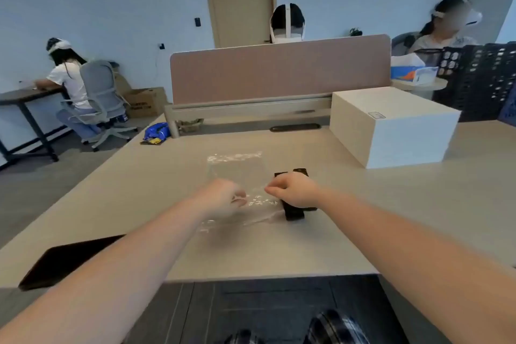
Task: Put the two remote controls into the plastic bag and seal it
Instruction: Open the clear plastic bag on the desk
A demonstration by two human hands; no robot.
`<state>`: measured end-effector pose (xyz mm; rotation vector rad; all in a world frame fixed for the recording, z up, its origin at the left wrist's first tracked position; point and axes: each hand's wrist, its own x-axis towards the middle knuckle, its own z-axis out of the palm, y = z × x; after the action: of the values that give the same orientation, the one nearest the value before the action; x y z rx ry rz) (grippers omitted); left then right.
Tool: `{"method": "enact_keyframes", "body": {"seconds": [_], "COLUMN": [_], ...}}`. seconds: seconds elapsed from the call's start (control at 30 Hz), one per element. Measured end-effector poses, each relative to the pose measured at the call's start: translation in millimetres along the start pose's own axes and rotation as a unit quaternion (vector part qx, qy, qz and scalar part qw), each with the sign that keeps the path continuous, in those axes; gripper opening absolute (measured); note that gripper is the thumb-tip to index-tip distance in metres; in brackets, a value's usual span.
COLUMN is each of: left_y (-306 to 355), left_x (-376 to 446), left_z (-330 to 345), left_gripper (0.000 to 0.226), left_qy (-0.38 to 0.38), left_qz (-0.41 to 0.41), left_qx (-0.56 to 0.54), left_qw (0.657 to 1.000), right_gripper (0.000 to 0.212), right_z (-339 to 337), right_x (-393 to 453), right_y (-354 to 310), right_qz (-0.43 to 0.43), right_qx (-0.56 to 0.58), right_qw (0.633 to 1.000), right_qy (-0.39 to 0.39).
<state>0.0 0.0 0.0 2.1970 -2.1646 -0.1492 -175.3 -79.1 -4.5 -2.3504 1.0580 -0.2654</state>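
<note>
Step in hand: opening the plastic bag (237, 176); judged from both hands working its near edge, with nothing yet loaded.
Plastic bag: clear, flat on the bench (139, 193) at the centre of the frame; its near end lies crumpled between the two hands.
Left hand (223, 198): just left of centre; the grip is pressed together, fingers curled and pinching the bag's near edge.
Right hand (293, 190): just right of centre; the grip is likewise pinched on the bag's edge; the hand lies over the remotes.
Remote controls (294, 213): two black bars side by side, right of the bag and touching its edge; both outside the bag; middles hidden by the right hand.
Next move: calls for the two film layers to be parted into a mouth; one hand must then free itself to lift a remote.
Writing: the white box (391, 126) at the right of the frame bears a small label, too blurred to read; no brand legible on the remotes or the bag.
</note>
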Motion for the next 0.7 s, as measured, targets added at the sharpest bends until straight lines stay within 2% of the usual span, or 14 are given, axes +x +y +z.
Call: {"method": "enact_keyframes", "body": {"seconds": [0.17,0.27,0.43,0.57,0.7], "left_y": [8.0,8.2,16.7,18.9,19.3], "left_x": [-16.0,-16.7,-14.4,-9.4,-4.1], "left_z": [24.6,36.7,49.5,58.4,50.7], "left_gripper": [0.039,0.05,0.033,0.029,0.025], "left_qy": [-0.025,-0.01,0.021,0.042,0.053], "left_qz": [-0.024,-0.034,0.004,0.007,-0.013], "left_qx": [0.006,0.026,0.093,0.108,0.03], "left_qw": [0.999,0.999,0.995,0.993,0.998], "right_gripper": [0.035,0.034,0.031,0.027,0.02], "right_z": [13.9,15.3,17.7,19.9,21.2], "right_x": [-17.3,-24.1,-26.6,-27.8,-25.9], "right_y": [1.9,2.2,7.1,12.8,16.4], "right_qz": [-0.009,-0.01,0.001,0.015,0.034], "right_qx": [-0.008,0.0,0.029,0.051,0.085], "right_qw": [1.0,1.0,0.999,0.998,0.994], "right_qy": [-0.003,0.001,0.023,0.031,0.059]}}
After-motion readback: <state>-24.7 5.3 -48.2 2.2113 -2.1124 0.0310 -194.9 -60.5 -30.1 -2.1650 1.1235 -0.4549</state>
